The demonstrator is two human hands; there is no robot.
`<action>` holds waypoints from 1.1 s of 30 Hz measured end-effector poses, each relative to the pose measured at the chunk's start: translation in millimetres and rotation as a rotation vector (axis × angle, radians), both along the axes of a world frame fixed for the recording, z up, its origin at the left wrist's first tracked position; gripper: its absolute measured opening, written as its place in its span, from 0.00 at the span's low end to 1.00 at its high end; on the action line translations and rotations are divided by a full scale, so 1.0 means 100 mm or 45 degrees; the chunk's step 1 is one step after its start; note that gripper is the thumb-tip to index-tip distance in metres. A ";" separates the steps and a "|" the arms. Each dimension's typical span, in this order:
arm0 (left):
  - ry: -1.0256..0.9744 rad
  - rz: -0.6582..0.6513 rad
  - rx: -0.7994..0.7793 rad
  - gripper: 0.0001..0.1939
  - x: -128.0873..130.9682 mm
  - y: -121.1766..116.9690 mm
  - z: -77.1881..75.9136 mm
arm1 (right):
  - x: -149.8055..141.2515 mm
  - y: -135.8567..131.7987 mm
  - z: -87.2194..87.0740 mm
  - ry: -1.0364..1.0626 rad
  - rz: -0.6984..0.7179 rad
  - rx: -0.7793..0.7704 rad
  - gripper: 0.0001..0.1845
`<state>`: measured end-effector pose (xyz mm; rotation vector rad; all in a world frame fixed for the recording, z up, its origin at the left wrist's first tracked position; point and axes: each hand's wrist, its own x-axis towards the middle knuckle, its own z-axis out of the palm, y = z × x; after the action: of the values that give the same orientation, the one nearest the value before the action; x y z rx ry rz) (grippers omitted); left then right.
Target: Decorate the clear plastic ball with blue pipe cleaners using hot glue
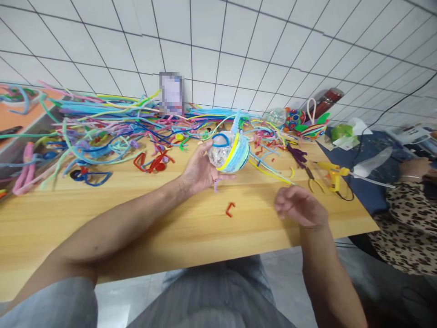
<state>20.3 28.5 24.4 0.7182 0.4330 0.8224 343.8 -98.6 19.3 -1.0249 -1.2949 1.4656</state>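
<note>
My left hand (199, 173) is closed around the lower left side of a clear ball (218, 157). Blue, green and yellow pipe cleaners (240, 152) wrap the ball's right half, and a dark blue loop (220, 140) lies on its upper left. To the right, my right hand (300, 206) hovers over the table with curled fingers, smeared by motion; whether they pinch anything cannot be made out. Its fingertips are close to the end of a yellow pipe cleaner (273, 174). A small bent red pipe cleaner (230, 209) lies between the hands.
Heaps of pipe cleaners (112, 132) line the back of the wooden table (164, 228). A phone (171, 93) leans on the tiled wall. At right are pliers (316, 181), a yellow glue gun (334, 174), decorated balls (295, 119) and a red flask (327, 101). Another person's leopard-print sleeve (413, 214) shows beyond.
</note>
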 end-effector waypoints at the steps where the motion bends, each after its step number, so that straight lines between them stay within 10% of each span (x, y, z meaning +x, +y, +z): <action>1: 0.001 0.030 0.021 0.37 0.00 0.01 0.01 | 0.07 -0.04 0.02 -0.037 -0.132 -0.001 0.34; 7: 0.061 0.204 0.130 0.39 0.05 0.00 0.10 | 0.06 -0.06 0.18 -0.240 -0.508 -0.083 0.25; 19: 0.008 0.278 0.172 0.37 0.14 -0.13 0.14 | -1.53 0.62 -0.28 -0.472 0.021 -0.036 0.23; 28: 0.015 0.516 0.213 0.31 0.10 0.07 0.13 | -0.94 0.82 -0.08 -1.574 -0.385 0.509 0.11; 33: 0.038 0.495 0.208 0.31 0.11 0.12 0.02 | -1.04 0.59 -0.14 -1.367 0.149 0.562 0.08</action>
<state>31.4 40.4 26.8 0.8105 0.5464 1.2240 239.7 -39.4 5.5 -1.4931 -2.3143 0.5716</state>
